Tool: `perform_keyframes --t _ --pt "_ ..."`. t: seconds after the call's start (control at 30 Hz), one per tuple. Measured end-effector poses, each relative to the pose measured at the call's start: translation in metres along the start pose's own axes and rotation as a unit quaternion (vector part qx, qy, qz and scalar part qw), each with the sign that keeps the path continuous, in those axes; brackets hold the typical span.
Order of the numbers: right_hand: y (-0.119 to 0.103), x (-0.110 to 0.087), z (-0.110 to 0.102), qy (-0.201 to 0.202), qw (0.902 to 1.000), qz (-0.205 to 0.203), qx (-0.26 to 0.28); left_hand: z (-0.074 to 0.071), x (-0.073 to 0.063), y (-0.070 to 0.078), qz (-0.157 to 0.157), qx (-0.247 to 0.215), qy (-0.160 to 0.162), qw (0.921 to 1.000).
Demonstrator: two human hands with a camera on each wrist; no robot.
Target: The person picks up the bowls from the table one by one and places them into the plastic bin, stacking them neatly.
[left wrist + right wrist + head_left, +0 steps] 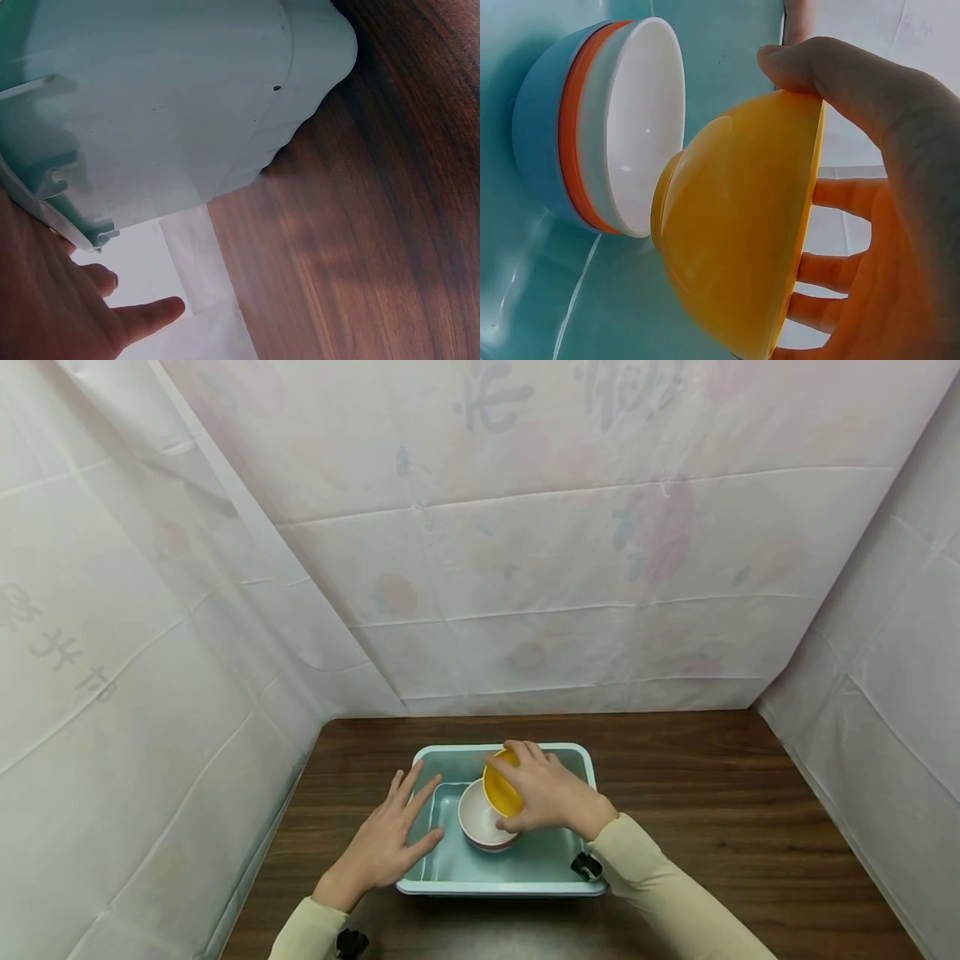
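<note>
My right hand grips a yellow bowl by its rim, thumb on one side and fingers spread along the other. The bowl is tilted, its foot right at the mouth of a white bowl in the right wrist view. That white bowl is the top of a nested stack, with an orange bowl and a blue bowl beneath it. The stack stands inside a pale blue-green basin. With fingers spread, my left hand lies at the basin's left rim and holds nothing.
The basin sits on a dark wood-grain table, near its front edge. White printed sheets hang behind the table and along both sides. Dark wrist devices are worn on both wrists.
</note>
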State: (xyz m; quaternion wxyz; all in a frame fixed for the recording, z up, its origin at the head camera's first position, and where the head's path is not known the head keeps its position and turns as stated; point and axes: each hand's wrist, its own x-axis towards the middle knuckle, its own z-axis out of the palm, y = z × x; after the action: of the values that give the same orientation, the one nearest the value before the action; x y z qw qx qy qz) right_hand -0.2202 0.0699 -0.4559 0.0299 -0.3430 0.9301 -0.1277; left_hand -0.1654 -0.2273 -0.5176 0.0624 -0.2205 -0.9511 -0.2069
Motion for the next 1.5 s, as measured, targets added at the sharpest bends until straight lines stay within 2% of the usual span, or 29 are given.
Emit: perform_keyframes --t 0.5,1.1,1.5 --pt "-0.003 0.004 0.007 -0.007 1.0000 -0.001 -0.004 0.001 0.000 -0.001 0.006 0.000 0.004 1.0000" --pt "-0.008 0.012 0.016 -0.025 0.9988 -0.029 -0.030 -0.001 0.001 0.000 0.001 -0.009 -0.004 1.0000" --pt "-0.012 0.020 0.028 -0.029 0.9929 -0.091 -0.071 -0.001 0.000 -0.001 0.003 -0.010 -0.007 0.9999"
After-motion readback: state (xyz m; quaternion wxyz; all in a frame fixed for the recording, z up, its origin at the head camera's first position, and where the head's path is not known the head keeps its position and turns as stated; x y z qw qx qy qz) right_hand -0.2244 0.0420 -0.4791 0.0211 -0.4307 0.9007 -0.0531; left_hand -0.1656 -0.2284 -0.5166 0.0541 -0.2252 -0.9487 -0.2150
